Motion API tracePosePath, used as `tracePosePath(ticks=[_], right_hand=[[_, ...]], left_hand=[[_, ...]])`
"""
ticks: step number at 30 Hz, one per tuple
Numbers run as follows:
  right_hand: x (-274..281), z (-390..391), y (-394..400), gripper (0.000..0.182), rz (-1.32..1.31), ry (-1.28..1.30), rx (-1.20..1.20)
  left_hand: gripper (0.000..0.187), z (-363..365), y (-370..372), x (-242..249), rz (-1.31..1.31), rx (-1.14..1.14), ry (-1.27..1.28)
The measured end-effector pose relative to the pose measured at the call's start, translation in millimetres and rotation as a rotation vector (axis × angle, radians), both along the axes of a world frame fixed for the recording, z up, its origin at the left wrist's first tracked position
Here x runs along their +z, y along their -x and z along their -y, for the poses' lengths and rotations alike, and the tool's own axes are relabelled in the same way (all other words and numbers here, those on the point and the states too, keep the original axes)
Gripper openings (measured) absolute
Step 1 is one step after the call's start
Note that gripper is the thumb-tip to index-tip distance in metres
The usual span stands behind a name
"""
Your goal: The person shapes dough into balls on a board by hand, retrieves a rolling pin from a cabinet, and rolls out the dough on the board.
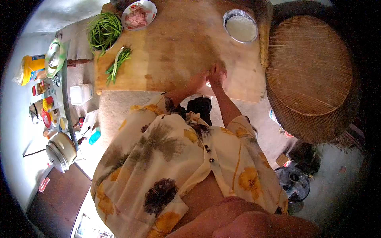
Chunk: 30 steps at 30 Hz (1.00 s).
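Note:
Over the front edge of the wooden board (pixel 170 51), toward its right side, my hands are together. My left hand (pixel 203 80) reaches in from the left and presses against my right hand (pixel 217 74). Both look closed, with the fingers partly hidden and blurred. A small white thing (pixel 208 84) shows at the hands; what it is I cannot make out. Beyond them, at the back right, stands a metal bowl (pixel 241 28) with something whitish inside. Cut green stalks (pixel 117 65) lie in a bunch on the board's left side.
At the back left are a heap of green stalks (pixel 104 29) and a white plate (pixel 152 11) of pinkish minced meat (pixel 137 16). A large round woven lid (pixel 309 67) covers a basket on the right. Jars, a lidded pot (pixel 61 150) and a white tub (pixel 81 94) stand left.

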State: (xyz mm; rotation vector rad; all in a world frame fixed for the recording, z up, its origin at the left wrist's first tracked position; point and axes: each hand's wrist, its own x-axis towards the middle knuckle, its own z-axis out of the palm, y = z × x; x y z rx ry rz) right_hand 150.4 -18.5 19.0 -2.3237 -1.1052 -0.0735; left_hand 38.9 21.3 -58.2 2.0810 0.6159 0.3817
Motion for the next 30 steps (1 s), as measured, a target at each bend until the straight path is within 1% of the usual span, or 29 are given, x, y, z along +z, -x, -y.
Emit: tracePosePath(ticks=[1, 2, 3, 4, 5, 6, 7, 8, 9, 11, 12, 13, 14, 15, 16, 17, 18, 19, 20, 21, 22, 23, 24, 25, 26, 27, 28, 29, 30], right_hand=[[-3, 0, -5, 0.027, 0.01, -0.005, -0.003], [-5, 0, -7, 0.029, -0.145, -0.005, -0.007], [-1, 0, -7, 0.031, -0.303, 0.001, -0.012], [3, 5, -6, 0.031, -0.298, 0.005, -0.014], [21, 10, -2, 0.031, -0.493, -0.004, -0.086], [33, 16, 3, 0.031, -0.69, -0.014, -0.16], [31, 28, 8, 0.031, -0.689, -0.011, -0.161], [21, 39, 14, 0.03, -0.424, -0.113, -0.067], [16, 42, 15, 0.028, -0.325, -0.1, -0.007], [5, 49, 17, 0.025, -0.113, -0.083, 0.1], [4, 38, 12, 0.023, -0.08, -0.105, 0.09], [3, 30, 10, 0.021, -0.049, -0.124, 0.082], [0, 24, 5, 0.021, -0.055, -0.128, 0.087], [-3, 21, -2, 0.02, -0.059, -0.016, 0.085], [-7, 21, -6, 0.019, -0.061, 0.101, 0.079], [-12, 18, -7, 0.019, -0.057, 0.101, 0.075], [-21, 17, -8, 0.021, -0.006, -0.037, 0.07], [-24, 18, -9, 0.023, 0.044, -0.171, 0.063], [-27, 21, -12, 0.023, 0.048, -0.165, 0.062], [-24, 20, -15, 0.027, -0.242, -0.115, 0.02], [-21, 21, -17, 0.031, -0.531, -0.065, -0.028], [-18, 22, -19, 0.031, -0.526, -0.068, -0.033], [-2, 22, -17, 0.032, -0.714, -0.046, -0.116], [14, 22, -9, 0.033, -0.904, -0.024, -0.199], [24, 24, 5, 0.028, -0.788, -0.147, -0.199], [24, 32, 17, 0.028, -0.793, -0.146, -0.196], [17, 40, 28, 0.028, -0.517, -0.219, -0.118], [9, 39, 27, 0.028, -0.457, -0.23, -0.106], [-1, 38, 26, 0.028, -0.396, -0.241, -0.095]], left_hand=[[0.022, -14, -7, 22, -0.084, -0.03, 0.014], [0.022, -23, -11, 47, -0.219, -0.101, 0.059], [0.023, -29, -11, 83, -0.352, -0.182, 0.118], [0.024, -34, -11, 120, -0.423, -0.251, 0.148], [0.025, -34, -9, 149, -0.455, -0.305, 0.157], [0.026, -22, 1, 142, -0.34, -0.286, 0.058], [0.026, -9, 11, 136, -0.23, -0.261, -0.05], [0.027, -1, 20, 126, -0.012, -0.206, -0.259], [0.027, 6, 29, 120, -0.019, -0.201, -0.256], [0.027, 14, 42, 107, 0.04, -0.012, -0.098], [0.03, 15, 45, 94, 0.006, 0.046, 0.03], [0.032, 18, 45, 78, -0.055, 0.094, 0.217], [0.035, 17, 40, 55, -0.117, 0.131, 0.456], [0.037, 17, 35, 36, -0.142, 0.152, 0.739], [0.04, 13, 25, 36, -0.167, 0.178, 0.988], [0.047, 12, 17, 39, -0.197, 0.193, 1.28], [0.047, 10, 8, 32, -0.191, 0.187, 1.279], [0.043, 8, -1, 24, -0.287, 0.05, 1.028], [0.042, 12, -4, 16, -0.33, -0.017, 0.903], [0.04, 13, -6, 20, -0.37, -0.079, 0.775], [0.037, 18, -5, 25, -0.061, 0.144, 0.742], [0.036, 20, -2, 29, 0.096, 0.256, 0.724], [0.035, 20, 1, 42, 0.252, 0.352, 0.69], [0.035, 8, 16, 86, 0.066, 0.161, 0.462], [0.036, 3, 27, 119, -0.117, -0.023, 0.229], [0.036, 8, 33, 131, -0.121, -0.019, 0.227], [0.035, 14, 39, 140, -0.076, -0.034, 0.035], [0.034, 16, 41, 143, -0.031, -0.049, -0.158], [0.029, 22, 40, 119, -0.044, -0.026, -0.191]])
